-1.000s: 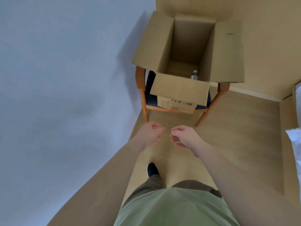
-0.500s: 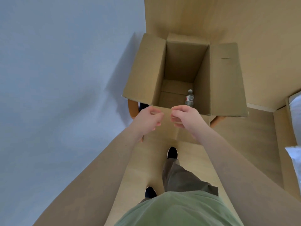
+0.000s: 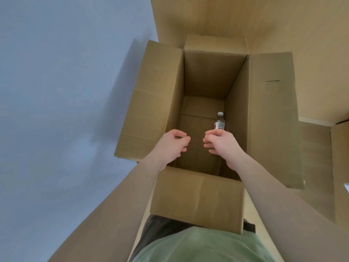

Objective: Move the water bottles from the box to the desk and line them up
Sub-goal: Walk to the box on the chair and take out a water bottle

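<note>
- The grey-blue wall [image 3: 56, 110] fills the whole area left of the box, and a shadow falls on it just beside the box's left flap.
- The wooden surfaces [image 3: 283, 25] behind and to the right of the box are tan; a pale skirting strip runs along them to the box's right.
- The cardboard box [image 3: 204, 197] stands open in the middle, deep and narrow, with all four flaps folded outward. The near flap hangs down toward the person's green shirt [image 3: 204, 246].
- The left forearm [image 3: 117, 205] runs up outside the box's left side and crosses its near left corner.
- The right forearm [image 3: 283, 201] crosses the box's near right corner.
- The left hand [image 3: 171, 146] hangs over the box opening, near its left wall. The fingers are loosely curled and the grip holds nothing.
- The right hand [image 3: 223, 143] hangs over the opening, nearer the box's right wall. Its fingers are loosely curled too and its grip is empty; the fingertips overlap the bottle's lower part in this view, but the hand sits higher than the bottle.
- The water bottle [image 3: 220, 121] stands on the box floor against the right wall, with a white cap and a label with red and a barcode. It is the only bottle seen in the box.
</note>
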Motion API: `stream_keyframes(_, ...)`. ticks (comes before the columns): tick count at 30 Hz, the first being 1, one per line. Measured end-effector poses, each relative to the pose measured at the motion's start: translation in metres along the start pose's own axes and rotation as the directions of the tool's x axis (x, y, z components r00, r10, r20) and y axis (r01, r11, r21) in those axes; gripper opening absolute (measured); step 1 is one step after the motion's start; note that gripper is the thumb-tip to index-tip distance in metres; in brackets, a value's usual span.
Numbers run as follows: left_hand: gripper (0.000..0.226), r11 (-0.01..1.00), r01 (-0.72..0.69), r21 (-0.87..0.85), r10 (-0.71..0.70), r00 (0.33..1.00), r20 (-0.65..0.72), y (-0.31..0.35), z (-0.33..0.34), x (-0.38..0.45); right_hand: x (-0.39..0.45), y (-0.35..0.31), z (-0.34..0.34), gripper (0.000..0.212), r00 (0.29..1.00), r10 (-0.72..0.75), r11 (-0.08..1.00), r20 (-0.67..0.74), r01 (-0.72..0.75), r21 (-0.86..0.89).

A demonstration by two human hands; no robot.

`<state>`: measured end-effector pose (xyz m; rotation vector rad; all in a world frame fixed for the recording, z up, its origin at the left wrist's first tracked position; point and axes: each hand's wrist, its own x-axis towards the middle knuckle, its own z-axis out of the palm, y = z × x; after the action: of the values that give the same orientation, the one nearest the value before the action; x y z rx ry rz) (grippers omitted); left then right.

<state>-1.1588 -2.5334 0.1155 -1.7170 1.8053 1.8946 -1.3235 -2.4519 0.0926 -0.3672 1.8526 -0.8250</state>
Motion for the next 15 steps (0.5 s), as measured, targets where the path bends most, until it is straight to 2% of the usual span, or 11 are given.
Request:
stream_keyframes(7,0.030,0.992,0.028,0.126,-0.041,0.994,0.102,0.020,0.004,0.078,0.062,0.011,-0.002,0.035,0.982,0.053,0.999,-0.183,-0.054,-0.001)
stream_keyframes(15,0.032,0.972,0.100,0.215,-0.125,0.986,0.106,0.009,0.021,0.146,0.126,0.024,-0.010,0.042,0.951,0.174,0.984,-0.255,-0.180,-0.002)
